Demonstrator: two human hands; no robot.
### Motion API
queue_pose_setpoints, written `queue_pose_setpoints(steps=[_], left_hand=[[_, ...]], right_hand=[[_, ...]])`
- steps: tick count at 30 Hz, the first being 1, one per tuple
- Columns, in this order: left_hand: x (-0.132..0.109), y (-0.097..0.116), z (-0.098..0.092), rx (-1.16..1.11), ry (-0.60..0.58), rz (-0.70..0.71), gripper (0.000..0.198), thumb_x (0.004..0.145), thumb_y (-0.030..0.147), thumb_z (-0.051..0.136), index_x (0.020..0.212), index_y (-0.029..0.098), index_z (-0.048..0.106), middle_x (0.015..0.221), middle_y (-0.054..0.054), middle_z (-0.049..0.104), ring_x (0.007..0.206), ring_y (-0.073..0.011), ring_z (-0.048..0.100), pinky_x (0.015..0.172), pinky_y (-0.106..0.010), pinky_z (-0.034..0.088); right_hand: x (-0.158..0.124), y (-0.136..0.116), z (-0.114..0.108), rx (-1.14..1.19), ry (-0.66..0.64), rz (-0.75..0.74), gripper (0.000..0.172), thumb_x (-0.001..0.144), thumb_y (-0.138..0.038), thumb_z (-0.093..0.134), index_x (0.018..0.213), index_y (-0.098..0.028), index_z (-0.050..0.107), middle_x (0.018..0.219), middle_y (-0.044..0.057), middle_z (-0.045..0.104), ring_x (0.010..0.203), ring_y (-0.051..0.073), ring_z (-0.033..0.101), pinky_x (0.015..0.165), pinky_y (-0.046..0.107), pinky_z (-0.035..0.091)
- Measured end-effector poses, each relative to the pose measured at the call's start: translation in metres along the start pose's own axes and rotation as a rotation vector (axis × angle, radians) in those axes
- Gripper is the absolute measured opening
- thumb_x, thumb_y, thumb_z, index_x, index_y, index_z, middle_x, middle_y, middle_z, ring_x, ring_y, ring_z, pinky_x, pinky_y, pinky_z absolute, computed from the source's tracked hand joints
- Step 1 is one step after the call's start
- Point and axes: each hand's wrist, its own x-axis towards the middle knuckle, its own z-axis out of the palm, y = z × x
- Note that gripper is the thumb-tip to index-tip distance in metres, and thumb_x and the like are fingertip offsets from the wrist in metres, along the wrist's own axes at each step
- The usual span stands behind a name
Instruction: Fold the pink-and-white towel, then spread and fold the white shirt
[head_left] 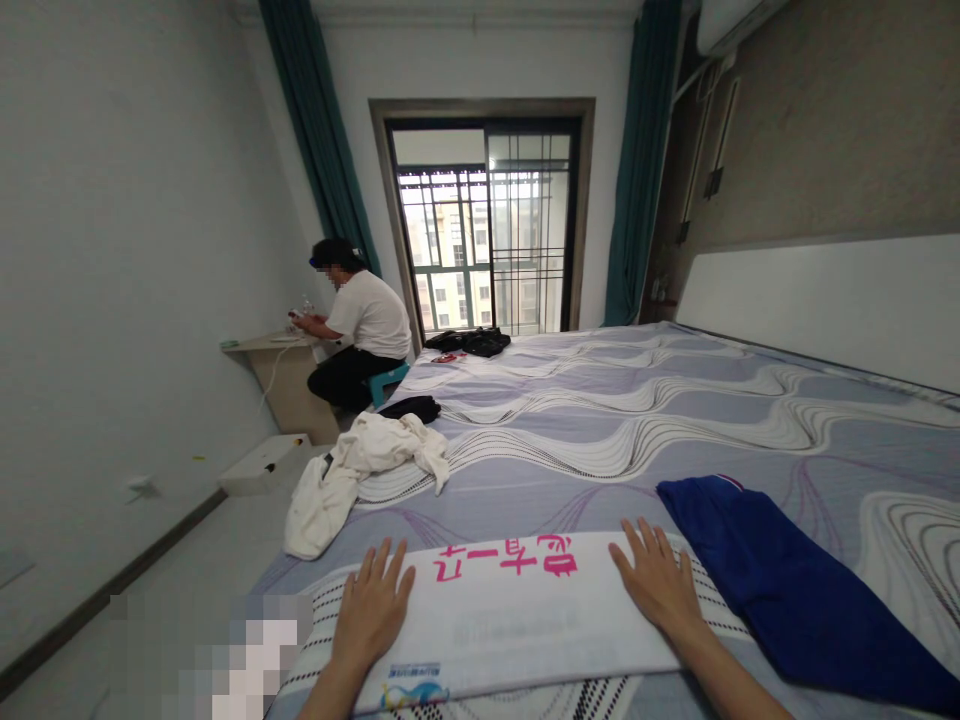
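A folded white garment with pink lettering lies flat on the bed's near edge. My left hand rests palm down on its left end, fingers stretched out. My right hand presses flat on its right end, fingers spread. Neither hand holds anything. A dark blue garment lies just right of my right hand.
The bed has a purple and white wave-pattern sheet. A crumpled white garment hangs over its left edge, with dark clothes farther back. Another person sits at a wall shelf by the balcony door. A white box lies on the floor.
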Motion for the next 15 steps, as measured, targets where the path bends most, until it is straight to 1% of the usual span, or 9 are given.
queue_pose_setpoints(steps=[2, 4, 6, 8, 10, 12, 13, 14, 15], left_hand=[[-0.003, -0.019, 0.002, 0.026, 0.000, -0.021, 0.059, 0.093, 0.042, 0.022, 0.148, 0.021, 0.030, 0.158, -0.011, 0.028, 0.145, -0.0337, 0.024, 0.113, -0.056, 0.027], [-0.008, -0.033, 0.005, 0.045, 0.001, -0.020, 0.061, 0.093, 0.041, 0.021, 0.148, 0.019, 0.029, 0.158, -0.011, 0.028, 0.145, -0.0343, 0.024, 0.113, -0.056, 0.027], [-0.018, -0.043, 0.010, 0.020, 0.004, -0.015, 0.062, 0.092, 0.040, 0.020, 0.148, 0.016, 0.030, 0.157, -0.012, 0.029, 0.145, -0.0354, 0.023, 0.114, -0.057, 0.026], [-0.035, -0.048, 0.017, -0.076, 0.022, -0.031, 0.065, 0.091, 0.039, 0.017, 0.147, 0.010, 0.030, 0.156, -0.013, 0.030, 0.145, -0.0349, 0.023, 0.115, -0.056, 0.025], [-0.058, -0.051, 0.026, -0.221, 0.050, -0.085, 0.069, 0.091, 0.041, 0.015, 0.146, 0.003, 0.030, 0.156, -0.015, 0.031, 0.145, -0.0328, 0.023, 0.118, -0.053, 0.025], [-0.083, -0.052, 0.035, -0.369, 0.080, -0.160, 0.072, 0.090, 0.044, 0.017, 0.145, -0.001, 0.031, 0.154, -0.017, 0.032, 0.144, -0.0310, 0.027, 0.118, -0.050, 0.027], [-0.095, -0.052, 0.039, -0.427, 0.096, -0.194, 0.073, 0.089, 0.044, 0.021, 0.144, -0.002, 0.033, 0.153, -0.018, 0.035, 0.144, -0.0305, 0.030, 0.118, -0.049, 0.028], [-0.106, -0.051, 0.042, -0.474, 0.111, -0.224, 0.072, 0.087, 0.043, 0.024, 0.143, -0.001, 0.035, 0.151, -0.018, 0.039, 0.142, -0.0303, 0.033, 0.118, -0.049, 0.029], [-0.116, -0.050, 0.043, -0.510, 0.130, -0.245, 0.070, 0.086, 0.042, 0.028, 0.142, 0.001, 0.038, 0.149, -0.018, 0.042, 0.141, -0.0302, 0.035, 0.118, -0.049, 0.030]], right_hand=[[0.002, 0.019, 0.006, -0.009, 0.013, 0.009, 0.068, 0.092, -0.060, 0.022, 0.150, -0.025, 0.030, 0.159, 0.005, 0.025, 0.145, 0.029, 0.020, 0.115, 0.055, 0.015], [0.005, 0.031, 0.010, -0.008, 0.018, 0.000, 0.070, 0.092, -0.060, 0.021, 0.151, -0.023, 0.029, 0.159, 0.006, 0.026, 0.145, 0.028, 0.021, 0.116, 0.052, 0.016], [0.008, 0.036, 0.010, 0.003, 0.004, 0.001, 0.070, 0.092, -0.059, 0.021, 0.151, -0.022, 0.029, 0.159, 0.006, 0.026, 0.146, 0.029, 0.020, 0.116, 0.051, 0.016], [0.010, 0.036, 0.004, 0.033, -0.037, 0.020, 0.072, 0.092, -0.058, 0.018, 0.152, -0.018, 0.026, 0.159, 0.007, 0.024, 0.146, 0.029, 0.020, 0.116, 0.052, 0.017], [0.004, 0.027, -0.007, 0.068, -0.086, 0.076, 0.077, 0.091, -0.060, 0.018, 0.152, -0.013, 0.023, 0.159, 0.011, 0.023, 0.145, 0.032, 0.020, 0.115, 0.055, 0.019], [-0.015, 0.008, -0.018, 0.066, -0.071, 0.076, 0.082, 0.089, -0.060, 0.024, 0.151, -0.007, 0.023, 0.159, 0.015, 0.021, 0.146, 0.037, 0.016, 0.115, 0.060, 0.015], [-0.031, -0.005, -0.022, 0.054, -0.039, 0.015, 0.081, 0.088, -0.058, 0.029, 0.150, -0.005, 0.025, 0.159, 0.016, 0.019, 0.146, 0.038, 0.012, 0.115, 0.062, 0.011], [-0.049, -0.022, -0.025, 0.039, 0.003, -0.092, 0.080, 0.087, -0.052, 0.035, 0.150, -0.004, 0.026, 0.159, 0.015, 0.017, 0.147, 0.039, 0.006, 0.115, 0.063, 0.005], [-0.071, -0.042, -0.026, 0.044, 0.028, -0.249, 0.076, 0.085, -0.044, 0.038, 0.150, -0.005, 0.027, 0.160, 0.013, 0.014, 0.147, 0.037, 0.001, 0.116, 0.063, 0.000]])
